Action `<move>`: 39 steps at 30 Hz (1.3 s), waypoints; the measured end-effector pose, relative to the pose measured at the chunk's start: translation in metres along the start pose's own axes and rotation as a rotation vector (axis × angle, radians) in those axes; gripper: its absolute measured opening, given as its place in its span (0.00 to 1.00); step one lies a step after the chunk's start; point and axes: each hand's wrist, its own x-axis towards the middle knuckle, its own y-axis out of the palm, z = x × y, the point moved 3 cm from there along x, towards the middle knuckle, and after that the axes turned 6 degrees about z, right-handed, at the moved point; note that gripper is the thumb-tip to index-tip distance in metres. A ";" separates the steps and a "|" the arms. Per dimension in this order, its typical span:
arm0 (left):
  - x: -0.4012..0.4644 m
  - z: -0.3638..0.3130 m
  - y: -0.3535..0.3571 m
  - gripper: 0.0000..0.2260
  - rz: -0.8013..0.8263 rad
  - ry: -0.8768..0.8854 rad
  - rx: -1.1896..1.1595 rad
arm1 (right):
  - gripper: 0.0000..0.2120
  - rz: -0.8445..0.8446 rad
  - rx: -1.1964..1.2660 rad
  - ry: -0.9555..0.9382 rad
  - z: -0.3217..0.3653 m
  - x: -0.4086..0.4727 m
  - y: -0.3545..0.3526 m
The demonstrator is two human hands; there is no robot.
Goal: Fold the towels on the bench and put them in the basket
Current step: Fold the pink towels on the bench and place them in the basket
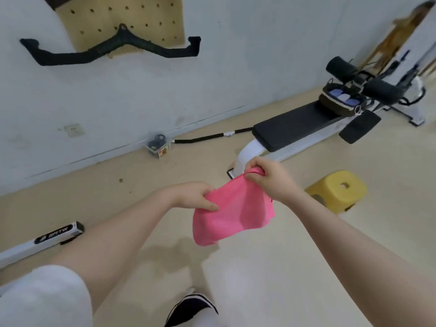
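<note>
A pink towel (232,213) hangs in the air in front of me, doubled over and sagging at the bottom. My left hand (193,195) pinches its left upper corner. My right hand (271,179) grips the right upper edge, a little higher and farther away. The black padded bench (292,127) on a white frame stands beyond, to the upper right. On the bench's far end sits a dark basket (337,103) with rolled blue and pale towels (343,96) inside.
A yellow plastic stool (337,191) stands on the beige floor right of my right hand. A small clear box (158,145) sits by the wall. A white bar (40,243) lies at the left. A black handle hangs on the pegboard (113,22).
</note>
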 end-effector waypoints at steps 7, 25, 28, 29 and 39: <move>0.137 -0.037 -0.060 0.08 0.141 0.013 0.191 | 0.05 -0.241 0.008 0.198 -0.107 0.055 -0.079; 0.374 -0.164 -0.272 0.07 0.255 0.326 -0.181 | 0.26 0.027 0.874 0.133 -0.212 0.305 -0.230; 0.411 -0.171 -0.295 0.05 0.176 0.351 -0.203 | 0.37 0.212 0.825 0.121 -0.232 0.347 -0.250; 0.426 -0.173 -0.304 0.04 0.094 0.344 -0.178 | 0.36 0.269 0.783 0.115 -0.239 0.363 -0.257; 0.565 -0.197 -0.404 0.06 -0.443 0.164 -0.315 | 0.03 0.480 0.536 0.155 -0.303 0.534 -0.356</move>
